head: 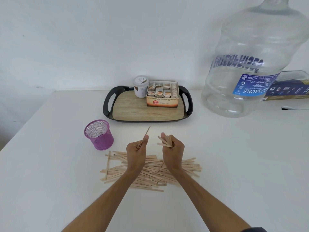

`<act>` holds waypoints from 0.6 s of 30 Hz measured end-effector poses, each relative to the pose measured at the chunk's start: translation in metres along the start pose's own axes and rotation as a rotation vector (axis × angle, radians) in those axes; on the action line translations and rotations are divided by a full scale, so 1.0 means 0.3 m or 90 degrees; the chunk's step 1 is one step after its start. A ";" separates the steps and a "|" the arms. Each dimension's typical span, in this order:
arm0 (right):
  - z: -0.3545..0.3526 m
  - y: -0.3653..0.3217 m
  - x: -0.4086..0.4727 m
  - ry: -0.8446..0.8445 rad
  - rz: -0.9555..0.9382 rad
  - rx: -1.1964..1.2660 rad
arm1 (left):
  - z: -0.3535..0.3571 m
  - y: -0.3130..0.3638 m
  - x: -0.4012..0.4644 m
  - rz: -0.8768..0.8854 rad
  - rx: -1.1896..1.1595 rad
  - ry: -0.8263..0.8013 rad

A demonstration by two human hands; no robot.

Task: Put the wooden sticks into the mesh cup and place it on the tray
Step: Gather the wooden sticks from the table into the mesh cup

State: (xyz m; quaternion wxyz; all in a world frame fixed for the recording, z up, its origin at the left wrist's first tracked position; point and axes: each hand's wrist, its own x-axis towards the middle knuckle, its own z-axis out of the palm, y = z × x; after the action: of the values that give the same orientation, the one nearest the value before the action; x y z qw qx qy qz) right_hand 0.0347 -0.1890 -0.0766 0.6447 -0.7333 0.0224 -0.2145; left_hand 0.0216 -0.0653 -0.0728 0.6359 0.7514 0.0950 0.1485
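Sticks (150,171) mostly still piled at lower centre, I've got both fists, left hand (136,149) and right hand (173,148), clutching some, cup (99,134) left of them empty, off the tray (148,104).

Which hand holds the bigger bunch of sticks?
The right hand: it grips a fanned bundle of sticks, while the left hand pinches only a few.

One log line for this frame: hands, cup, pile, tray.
left hand: grips sticks | right hand: grips sticks | cup: upright on table | pile: on table | tray: holds tea box, jar
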 end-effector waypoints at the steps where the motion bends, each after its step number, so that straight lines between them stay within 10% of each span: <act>1: 0.001 0.003 -0.004 -0.004 0.005 0.002 | 0.002 0.001 -0.004 -0.002 -0.002 0.002; 18: 0.007 -0.009 -0.007 -0.068 0.042 0.019 | 0.016 0.016 -0.004 0.022 0.008 0.010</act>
State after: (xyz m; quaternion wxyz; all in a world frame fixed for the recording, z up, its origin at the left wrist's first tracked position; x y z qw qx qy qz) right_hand 0.0329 -0.1860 -0.0749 0.6626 -0.7330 0.0087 -0.1537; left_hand 0.0219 -0.0708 -0.0690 0.6277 0.7558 0.0875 0.1647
